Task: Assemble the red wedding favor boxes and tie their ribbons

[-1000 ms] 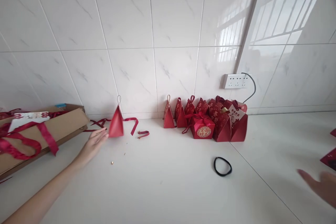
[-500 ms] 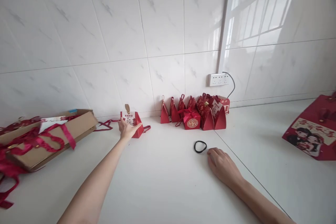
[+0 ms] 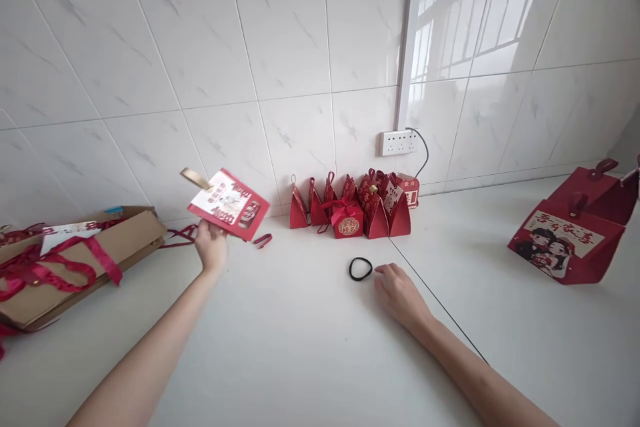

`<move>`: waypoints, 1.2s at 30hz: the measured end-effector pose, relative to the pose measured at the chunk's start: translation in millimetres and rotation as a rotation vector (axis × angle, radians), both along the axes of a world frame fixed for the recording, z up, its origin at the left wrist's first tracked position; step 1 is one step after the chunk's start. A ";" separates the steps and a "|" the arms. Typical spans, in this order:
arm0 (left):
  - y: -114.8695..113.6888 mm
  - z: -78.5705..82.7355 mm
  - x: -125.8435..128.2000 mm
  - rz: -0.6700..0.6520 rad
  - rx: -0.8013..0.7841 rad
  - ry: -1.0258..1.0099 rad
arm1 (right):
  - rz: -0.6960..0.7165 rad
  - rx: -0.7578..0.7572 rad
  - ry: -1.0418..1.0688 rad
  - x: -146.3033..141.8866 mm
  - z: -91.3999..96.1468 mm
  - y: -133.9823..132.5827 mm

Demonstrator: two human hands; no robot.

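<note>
My left hand [image 3: 210,245] grips a red candy gift box [image 3: 231,203] from below and holds it up, tilted, above the white table. The box has a white printed front, a small cut-out window and a gold ribbon loop. Its underside and some of my fingers are hidden. My right hand [image 3: 400,290] rests on the table with nothing in it, fingers loosely bent and the index finger stretched a little apart. Just left of that fingertip lies a black hair tie [image 3: 361,269], not touched.
Several small red gift boxes [image 3: 347,219] stand in a group by the tiled wall, below a power strip [image 3: 399,143]. An open cardboard box [image 3: 137,230] with red ribbons is at left. A red ribbon strip [image 3: 263,240] lies nearby. Larger red gift bags [image 3: 570,240] stand at right.
My left hand has lifted the gift box off the table and tipped it over to the right. The right hand still rests by the hair tie; the view has turned slightly.
</note>
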State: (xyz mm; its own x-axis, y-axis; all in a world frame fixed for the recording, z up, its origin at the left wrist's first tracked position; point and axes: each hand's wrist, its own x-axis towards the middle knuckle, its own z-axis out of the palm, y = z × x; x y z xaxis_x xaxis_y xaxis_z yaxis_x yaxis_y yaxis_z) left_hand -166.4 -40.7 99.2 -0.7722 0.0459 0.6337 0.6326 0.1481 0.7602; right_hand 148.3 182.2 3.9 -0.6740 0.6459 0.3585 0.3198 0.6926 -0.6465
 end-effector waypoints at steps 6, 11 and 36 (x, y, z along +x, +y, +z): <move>3.8 -46.3 107.0 -0.397 -0.105 -0.158 | 0.037 -0.132 0.291 10.2 18.4 0.1; -2.7 -72.1 151.8 -0.754 -0.217 -0.344 | 0.341 -0.255 0.435 -5.7 50.0 -40.8; -0.5 -37.8 183.5 -0.580 0.107 0.376 | 0.552 0.032 0.580 -39.6 62.4 -91.3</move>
State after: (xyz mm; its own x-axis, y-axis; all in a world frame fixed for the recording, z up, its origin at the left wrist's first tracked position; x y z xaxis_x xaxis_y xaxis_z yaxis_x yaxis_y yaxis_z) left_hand 17.1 -41.2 61.4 -0.3695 0.3074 0.8769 0.8097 -0.3565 0.4662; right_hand 108.7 91.0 66.3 -0.5940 0.2573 0.7622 -0.4551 0.6737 -0.5822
